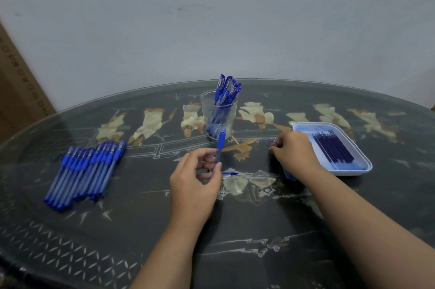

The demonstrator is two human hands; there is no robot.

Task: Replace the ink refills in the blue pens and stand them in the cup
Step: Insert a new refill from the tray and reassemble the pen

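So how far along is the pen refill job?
Partly done: several capped pens stand in the cup. In hand: left hand holds one pen upright; right hand is beside the refill tray, its hold unclear. Left: the row of pens lying at the left.

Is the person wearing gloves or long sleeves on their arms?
No. The left hand and right hand are bare, with no gloves. The left forearm and right forearm are bare too, with no sleeves, watch or bracelet showing.
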